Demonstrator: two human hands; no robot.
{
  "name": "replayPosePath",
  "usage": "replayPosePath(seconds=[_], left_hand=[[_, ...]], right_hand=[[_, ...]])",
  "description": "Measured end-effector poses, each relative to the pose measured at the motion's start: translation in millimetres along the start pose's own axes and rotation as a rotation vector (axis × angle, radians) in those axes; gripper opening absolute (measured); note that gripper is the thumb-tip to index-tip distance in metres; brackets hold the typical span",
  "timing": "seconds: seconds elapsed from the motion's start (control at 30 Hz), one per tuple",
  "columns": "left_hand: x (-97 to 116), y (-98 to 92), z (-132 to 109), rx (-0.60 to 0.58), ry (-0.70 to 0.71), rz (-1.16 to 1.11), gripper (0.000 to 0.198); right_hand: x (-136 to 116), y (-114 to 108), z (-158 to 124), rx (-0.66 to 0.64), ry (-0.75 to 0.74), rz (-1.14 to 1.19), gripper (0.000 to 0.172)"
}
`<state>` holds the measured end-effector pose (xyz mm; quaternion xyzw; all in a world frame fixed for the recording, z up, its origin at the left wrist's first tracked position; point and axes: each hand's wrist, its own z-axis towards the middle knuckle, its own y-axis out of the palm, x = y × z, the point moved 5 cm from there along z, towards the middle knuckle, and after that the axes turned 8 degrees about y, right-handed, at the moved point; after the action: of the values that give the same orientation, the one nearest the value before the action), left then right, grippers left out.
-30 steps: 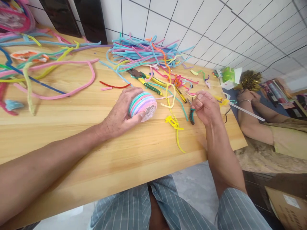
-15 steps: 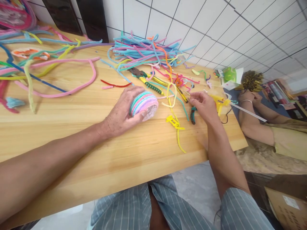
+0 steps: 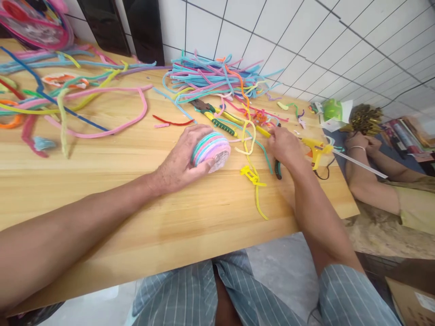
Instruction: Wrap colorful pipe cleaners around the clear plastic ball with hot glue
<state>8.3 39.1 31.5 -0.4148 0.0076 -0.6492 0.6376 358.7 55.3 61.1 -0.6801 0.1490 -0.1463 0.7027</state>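
Note:
My left hand (image 3: 180,158) is wrapped round a small round object (image 3: 211,150) wound with pastel pink, blue and green pipe cleaners, resting on the wooden table (image 3: 190,217). My right hand (image 3: 283,145) lies knuckles up over small teal-handled cutters (image 3: 277,168), its fingers curled down near a yellow-handled tool (image 3: 258,129); what the fingers grip is hidden. A knotted yellow pipe cleaner (image 3: 253,181) lies between the two hands.
A heap of coloured pipe cleaners (image 3: 217,77) lies at the back, more strands (image 3: 84,99) at the left. Green-and-yellow pliers (image 3: 217,120) and a yellow glue gun (image 3: 316,149) are near. Another person's arms (image 3: 370,167) rest beyond the table's right edge.
My right hand has dropped from a raised pinch and reached forward and down onto the tools by the cutters. My left hand has kept hold of the wrapped object.

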Motion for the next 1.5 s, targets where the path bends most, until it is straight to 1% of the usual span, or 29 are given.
replayPosePath(seconds=[0.1, 0.17, 0.23, 0.3, 0.4, 0.5, 0.63, 0.7, 0.73, 0.8, 0.87, 0.97, 1.17, 1.3, 1.5], left_hand=[[-2, 1.2, 0, -0.001, -0.008, 0.0, 0.07], [-3, 1.7, -1, 0.006, 0.002, -0.002, 0.07], [-4, 1.7, -2, 0.019, 0.028, -0.006, 0.07], [-5, 1.4, -2, 0.029, 0.051, -0.013, 0.07], [-4, 0.8, -1, 0.028, 0.07, -0.027, 0.069], [-2, 0.2, 1, 0.025, 0.111, -0.03, 0.067], [-3, 0.2, 1, 0.028, 0.14, -0.014, 0.067], [-3, 0.2, 1, 0.031, 0.145, -0.009, 0.067], [-3, 0.2, 1, 0.03, 0.146, -0.006, 0.067], [-3, 0.3, 1, 0.025, 0.138, -0.002, 0.067], [-4, 0.4, 0, 0.017, 0.129, 0.001, 0.068], [-5, 0.6, -1, 0.012, 0.14, 0.0, 0.071], [-7, 0.4, -2, 0.018, 0.153, -0.011, 0.072], [-8, 0.7, -2, 0.014, 0.161, -0.018, 0.073], [-5, 0.1, -1, -0.003, 0.118, -0.003, 0.072]], right_hand=[[16, -22, -21, -0.007, 0.069, 0.073, 0.032], [27, -34, -35, -0.058, 0.108, 0.192, 0.03], [34, -43, -47, -0.08, 0.111, 0.267, 0.033], [33, -51, -58, -0.052, 0.063, 0.361, 0.031], [14, -56, -75, 0.005, -0.098, 0.537, 0.026], [-16, -56, -100, 0.084, -0.274, 0.656, 0.031], [-51, -48, -139, 0.138, -0.57, 0.639, 0.03], [-59, -41, -153, 0.153, -0.694, 0.594, 0.032], [-61, -38, -157, 0.154, -0.732, 0.572, 0.033], [-61, -31, -161, 0.144, -0.761, 0.54, 0.035], [-61, -27, -161, 0.129, -0.757, 0.522, 0.035], [-64, -24, -159, 0.115, -0.764, 0.511, 0.034], [-73, -23, -162, 0.167, -0.82, 0.518, 0.031], [-74, -20, -161, 0.152, -0.801, 0.508, 0.031], [-71, -17, -159, 0.075, -0.727, 0.533, 0.033]])
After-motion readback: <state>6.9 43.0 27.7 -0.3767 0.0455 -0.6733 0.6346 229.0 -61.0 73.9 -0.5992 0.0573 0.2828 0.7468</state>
